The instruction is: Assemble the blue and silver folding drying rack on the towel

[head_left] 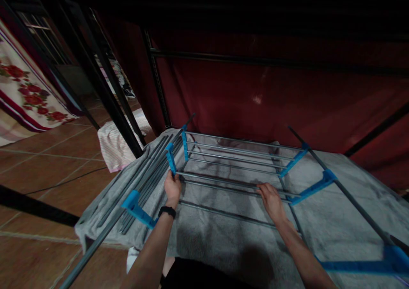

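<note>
A partly joined rack of grey metal rods and blue plastic brackets lies across a grey blanket (223,242). My left hand (172,189), with a dark band at its wrist, is closed at the lower end of a blue bracket (171,159), where a rod meets it. My right hand (271,198) has its fingers curled over a grey metal rod (220,180) near its right end. That end reaches toward another blue bracket (313,188). The nearer left bracket (139,210) is partly behind my left forearm. My fingers hide the exact contact points.
Several loose rods (150,176) lie on the blanket at left. Black metal posts (96,76) and a dark red sheet (255,93) stand around the bed-like surface. A striped cloth (116,144) and a floral blanket (32,89) are beyond, over a tiled floor (51,174).
</note>
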The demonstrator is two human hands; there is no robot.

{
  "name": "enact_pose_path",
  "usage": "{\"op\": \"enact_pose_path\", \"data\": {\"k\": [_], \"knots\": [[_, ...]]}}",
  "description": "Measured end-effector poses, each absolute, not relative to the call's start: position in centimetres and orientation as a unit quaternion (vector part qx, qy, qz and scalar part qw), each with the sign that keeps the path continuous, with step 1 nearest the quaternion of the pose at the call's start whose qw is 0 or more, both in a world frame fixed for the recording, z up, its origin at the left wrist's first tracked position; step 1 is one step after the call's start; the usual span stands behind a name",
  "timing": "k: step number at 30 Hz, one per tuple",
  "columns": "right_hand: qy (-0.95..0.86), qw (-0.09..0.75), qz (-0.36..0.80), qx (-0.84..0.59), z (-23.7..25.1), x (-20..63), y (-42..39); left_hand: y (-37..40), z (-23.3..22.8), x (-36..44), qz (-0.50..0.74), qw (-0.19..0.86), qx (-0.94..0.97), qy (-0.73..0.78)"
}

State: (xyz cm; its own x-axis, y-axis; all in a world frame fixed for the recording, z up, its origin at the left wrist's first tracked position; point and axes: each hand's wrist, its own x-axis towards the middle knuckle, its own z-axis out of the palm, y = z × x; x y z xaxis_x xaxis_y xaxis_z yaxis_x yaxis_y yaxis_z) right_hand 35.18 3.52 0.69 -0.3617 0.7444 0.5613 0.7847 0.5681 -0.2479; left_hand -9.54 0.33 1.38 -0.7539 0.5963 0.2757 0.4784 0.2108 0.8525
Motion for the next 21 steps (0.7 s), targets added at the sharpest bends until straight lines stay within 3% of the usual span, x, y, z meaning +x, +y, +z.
{"op": "enact_pose_path", "data": {"k": [11, 21], "knots": [[-0.819, 0.316, -0.038, -0.477, 1.3, 34.6, 3.0, -0.1, 1.7, -9.4, 0.503, 0.065, 0.368, 0.779], [-0.829, 0.292, -0.046, -0.474, -3.9, 33.4, -0.7, -1.2, -0.9, -10.2, 0.483, 0.082, 0.379, 0.785]]}}
